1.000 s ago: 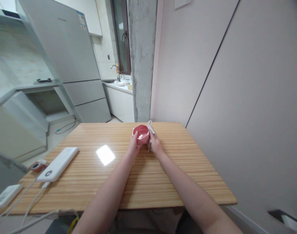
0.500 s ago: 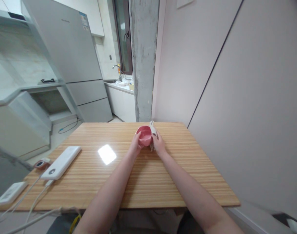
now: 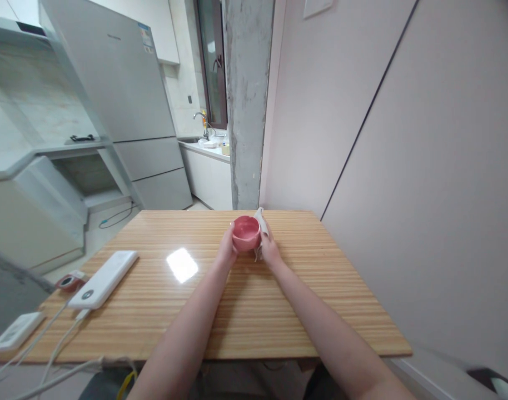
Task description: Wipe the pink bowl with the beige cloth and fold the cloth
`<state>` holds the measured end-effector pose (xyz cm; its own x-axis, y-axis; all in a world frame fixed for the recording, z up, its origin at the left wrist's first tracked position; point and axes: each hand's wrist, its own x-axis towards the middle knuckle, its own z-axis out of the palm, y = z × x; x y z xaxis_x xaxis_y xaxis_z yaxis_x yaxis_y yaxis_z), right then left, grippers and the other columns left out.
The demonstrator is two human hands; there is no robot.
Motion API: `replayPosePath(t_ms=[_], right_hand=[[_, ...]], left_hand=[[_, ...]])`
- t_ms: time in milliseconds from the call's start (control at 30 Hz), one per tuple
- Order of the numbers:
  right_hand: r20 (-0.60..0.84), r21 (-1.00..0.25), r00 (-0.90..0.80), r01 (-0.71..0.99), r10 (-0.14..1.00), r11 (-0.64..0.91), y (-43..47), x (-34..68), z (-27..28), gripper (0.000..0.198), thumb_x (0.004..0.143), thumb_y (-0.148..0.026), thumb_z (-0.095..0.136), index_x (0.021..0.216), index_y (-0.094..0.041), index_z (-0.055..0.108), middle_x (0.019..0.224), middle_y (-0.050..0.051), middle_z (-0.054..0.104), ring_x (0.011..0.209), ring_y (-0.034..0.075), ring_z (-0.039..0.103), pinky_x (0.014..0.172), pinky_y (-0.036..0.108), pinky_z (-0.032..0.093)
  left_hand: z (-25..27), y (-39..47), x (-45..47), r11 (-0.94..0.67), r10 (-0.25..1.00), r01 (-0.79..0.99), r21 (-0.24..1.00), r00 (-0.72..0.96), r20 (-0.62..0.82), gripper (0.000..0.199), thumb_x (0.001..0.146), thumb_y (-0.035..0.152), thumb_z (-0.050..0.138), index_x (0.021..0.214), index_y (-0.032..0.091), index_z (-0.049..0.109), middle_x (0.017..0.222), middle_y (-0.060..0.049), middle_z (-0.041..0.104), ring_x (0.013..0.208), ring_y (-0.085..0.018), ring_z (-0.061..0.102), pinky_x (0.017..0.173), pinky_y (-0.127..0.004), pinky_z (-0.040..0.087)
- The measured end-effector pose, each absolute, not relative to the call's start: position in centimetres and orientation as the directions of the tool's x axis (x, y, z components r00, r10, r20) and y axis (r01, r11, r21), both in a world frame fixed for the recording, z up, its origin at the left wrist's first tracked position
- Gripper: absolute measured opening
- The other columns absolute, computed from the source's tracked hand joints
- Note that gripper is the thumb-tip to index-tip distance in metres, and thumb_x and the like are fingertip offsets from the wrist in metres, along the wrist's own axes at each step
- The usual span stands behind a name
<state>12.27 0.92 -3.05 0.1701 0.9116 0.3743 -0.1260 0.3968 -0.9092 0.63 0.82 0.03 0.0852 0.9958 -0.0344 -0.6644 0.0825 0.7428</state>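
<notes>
Along the table's (image 3: 320, 311) near left edge, pale cables (image 3: 56, 347) and a flat white box (image 3: 17, 330). Slightly farther in, a power bank (image 3: 106, 278) with a cable in its near end, and just left of it, a reddish roll (image 3: 69, 283). Toward the far edge, holding a pink bowl (image 3: 246, 239) between both hands, mouth tilted back toward the camera; cannot tell whether touching the table or lifted. Clasping its left side with the left hand (image 3: 226, 246), fingers mostly hidden. Pinching a greyish cloth (image 3: 261, 218) against its right side with the right hand (image 3: 271, 251). Beyond, a concrete pillar (image 3: 248, 100); left of that, a fridge (image 3: 116, 83); between them, farther back, a tap (image 3: 206, 132).
</notes>
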Motion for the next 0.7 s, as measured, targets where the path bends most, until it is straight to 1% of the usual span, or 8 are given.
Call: replayPosePath(t_ms=[133,200,267,333,400,467,600,700], right_hand=[[0.391,-0.909,0.109,-0.112,0.914,0.402,0.4,10.9,-3.9,0.052,0.083,-0.046,0.046,0.13,-0.026,0.051,0.136,0.004,0.053,0.135,0.018,0.037,0.116,0.04,0.022],[0.395,-0.907,0.165,-0.085,0.904,0.412,0.6,11.4,-3.8,0.051,0.084,-0.046,0.045,0.13,-0.025,0.051,0.138,0.004,0.051,0.136,0.018,0.035,0.117,0.04,0.021],[0.401,-0.903,0.245,-0.054,0.883,0.426,0.9,12.6,-3.3,0.05,0.084,-0.045,0.044,0.13,-0.025,0.051,0.14,0.005,0.049,0.136,0.019,0.035,0.116,0.04,0.022],[0.379,-0.911,0.305,-0.046,0.874,0.41,1.3,13.8,-2.6,0.05,0.085,-0.045,0.042,0.129,-0.024,0.052,0.139,0.005,0.05,0.134,0.02,0.037,0.115,0.042,0.024],[0.351,-0.921,0.316,-0.055,0.881,0.387,1.4,14.3,-2.2,0.05,0.087,-0.046,0.04,0.129,-0.023,0.052,0.139,0.006,0.051,0.133,0.021,0.039,0.114,0.043,0.025],[0.37,-0.915,0.277,-0.054,0.887,0.399,1.2,13.9,-2.3,0.05,0.087,-0.045,0.041,0.131,-0.024,0.051,0.14,0.005,0.05,0.134,0.02,0.037,0.115,0.042,0.024],[0.47,-0.877,0.155,-0.025,0.869,0.479,0.3,11.5,-3.4,0.053,0.085,-0.041,0.045,0.136,-0.026,0.045,0.146,0.003,0.042,0.141,0.018,0.026,0.118,0.038,0.017],[0.476,-0.873,0.169,-0.031,0.863,0.487,-0.1,10.7,-3.7,0.055,0.084,-0.039,0.045,0.138,-0.025,0.042,0.148,0.004,0.038,0.142,0.018,0.023,0.118,0.039,0.016]], left_hand=[[0.1,0.9,0.2,-0.032,0.999,-0.649,0.76,-0.047,0.002,0.046,0.082,0.044,0.06,0.117,0.015,0.059,0.113,-0.012,0.068,0.107,-0.024,0.063,0.092,-0.036,0.051],[0.0,0.6,0.2,0.034,0.999,-0.568,0.822,-0.011,-0.049,0.051,0.076,0.037,0.069,0.122,0.02,0.056,0.115,-0.01,0.067,0.103,-0.023,0.064,0.085,-0.033,0.054],[-0.1,0.2,0.4,0.166,0.986,-0.514,0.842,0.113,-0.126,0.056,0.074,0.037,0.071,0.126,0.023,0.054,0.118,-0.01,0.066,0.101,-0.024,0.065,0.078,-0.033,0.056],[-0.3,0.0,0.8,0.277,0.956,-0.5,0.821,0.226,-0.185,0.055,0.078,0.045,0.066,0.125,0.02,0.056,0.119,-0.012,0.065,0.102,-0.027,0.064,0.075,-0.034,0.056],[-0.5,0.0,1.2,0.312,0.946,-0.506,0.804,0.245,-0.213,0.051,0.082,0.05,0.059,0.121,0.017,0.059,0.118,-0.014,0.065,0.104,-0.028,0.063,0.077,-0.036,0.056],[-0.7,0.3,1.6,0.246,0.969,-0.537,0.807,0.151,-0.195,0.047,0.085,0.049,0.054,0.118,0.015,0.06,0.116,-0.014,0.066,0.106,-0.027,0.063,0.081,-0.035,0.055],[-0.7,0.9,1.6,-0.01,0.996,-0.643,0.766,-0.072,-0.047,0.047,0.087,0.049,0.051,0.119,0.015,0.057,0.113,-0.012,0.067,0.104,-0.022,0.064,0.086,-0.033,0.053],[-0.4,0.7,1.0,-0.047,0.997,-0.647,0.761,-0.08,-0.007,0.049,0.085,0.049,0.056,0.124,0.02,0.054,0.115,-0.01,0.066,0.102,-0.019,0.064,0.084,-0.03,0.053]])
